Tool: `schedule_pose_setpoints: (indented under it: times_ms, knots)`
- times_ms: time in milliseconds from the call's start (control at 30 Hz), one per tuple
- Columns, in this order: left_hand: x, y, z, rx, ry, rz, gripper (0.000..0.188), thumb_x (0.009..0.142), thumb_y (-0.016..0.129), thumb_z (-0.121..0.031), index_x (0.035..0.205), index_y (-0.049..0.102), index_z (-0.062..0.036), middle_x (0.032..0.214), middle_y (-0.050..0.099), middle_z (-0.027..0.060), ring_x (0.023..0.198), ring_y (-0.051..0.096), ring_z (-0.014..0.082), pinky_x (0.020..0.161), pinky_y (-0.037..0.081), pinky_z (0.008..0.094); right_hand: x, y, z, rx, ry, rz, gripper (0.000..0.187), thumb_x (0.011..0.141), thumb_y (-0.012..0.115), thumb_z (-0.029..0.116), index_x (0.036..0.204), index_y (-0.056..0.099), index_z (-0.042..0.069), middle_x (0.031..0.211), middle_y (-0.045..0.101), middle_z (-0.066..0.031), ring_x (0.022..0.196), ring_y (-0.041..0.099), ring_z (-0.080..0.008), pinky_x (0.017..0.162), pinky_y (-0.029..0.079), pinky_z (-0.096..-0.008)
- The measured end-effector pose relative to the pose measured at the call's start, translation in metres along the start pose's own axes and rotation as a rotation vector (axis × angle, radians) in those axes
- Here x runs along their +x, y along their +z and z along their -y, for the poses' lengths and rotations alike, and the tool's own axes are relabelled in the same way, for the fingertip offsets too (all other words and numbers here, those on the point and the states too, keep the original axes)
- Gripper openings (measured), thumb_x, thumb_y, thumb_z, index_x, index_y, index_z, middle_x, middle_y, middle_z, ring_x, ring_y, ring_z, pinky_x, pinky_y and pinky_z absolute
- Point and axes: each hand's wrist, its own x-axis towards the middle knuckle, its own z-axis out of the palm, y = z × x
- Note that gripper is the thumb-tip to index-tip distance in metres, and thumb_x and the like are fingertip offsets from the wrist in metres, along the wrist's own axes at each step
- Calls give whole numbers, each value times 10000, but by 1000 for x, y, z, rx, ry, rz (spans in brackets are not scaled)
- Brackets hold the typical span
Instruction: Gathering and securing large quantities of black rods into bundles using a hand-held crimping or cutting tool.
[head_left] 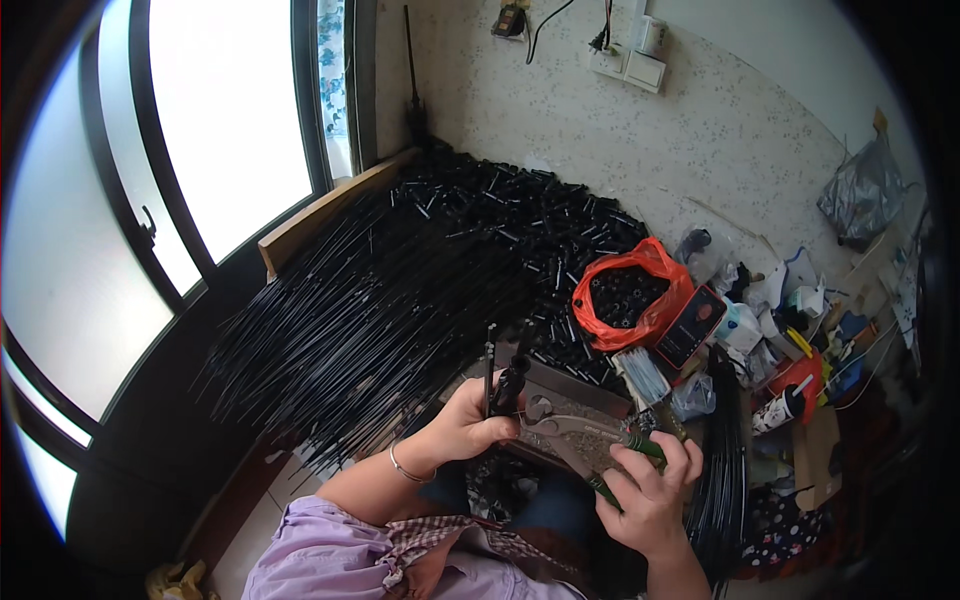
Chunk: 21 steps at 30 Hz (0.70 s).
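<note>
My left hand (468, 422) is closed around a black rod-and-tube piece (511, 385), which stands roughly upright above the fist. Some thin black rods rise beside its thicker tube. My right hand (655, 490) grips pliers (572, 432) with green handles, and the handles are spread apart. The pliers' metal head lies right beside the piece, near my left thumb; whether the jaws touch it I cannot tell. Below them is a shallow tray (575, 385) of small grains or bits.
A large heap of thin black rods (350, 300) and short black tubes (520, 215) fills the back. To the right are a red plastic bag (655, 256) of black parts, a phone (690, 327), a cup (775, 412) and more rods (718, 460). Windows (225, 90) line the left.
</note>
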Motion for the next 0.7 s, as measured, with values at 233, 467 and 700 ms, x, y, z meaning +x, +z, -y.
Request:
schedule_pose_setpoints:
  times_ms: [233, 467, 700]
  knots:
    - [-4, 0, -5, 117, -96, -97, 482, 757, 676, -438, 870, 502, -3, 674, 521, 19, 543, 500, 68, 490, 404, 198, 6, -12, -13, -224, -224, -123, 217, 585, 672, 49, 798, 668, 9, 971, 606, -13, 987, 515, -293, 791, 431, -411]
    - [2, 19, -13, 58, 102, -128, 403, 822, 619, -380, 944, 487, -20, 740, 506, -4, 569, 466, 45, 502, 381, 181, -57, 59, 8, 2240, 621, 373, 353, 892, 510, 288, 890, 521, -66, 934, 547, -360, 652, 617, -365, 528, 513, -377]
    - [9, 25, -6, -124, -114, -115, 386, 807, 639, -304, 973, 531, 27, 612, 464, -39, 500, 415, 26, 468, 323, 167, -20, 74, 14, 1614, 509, 509, 406, 764, 668, 187, 1055, 456, 0, 785, 599, -136, 591, 600, -214, 537, 485, -290]
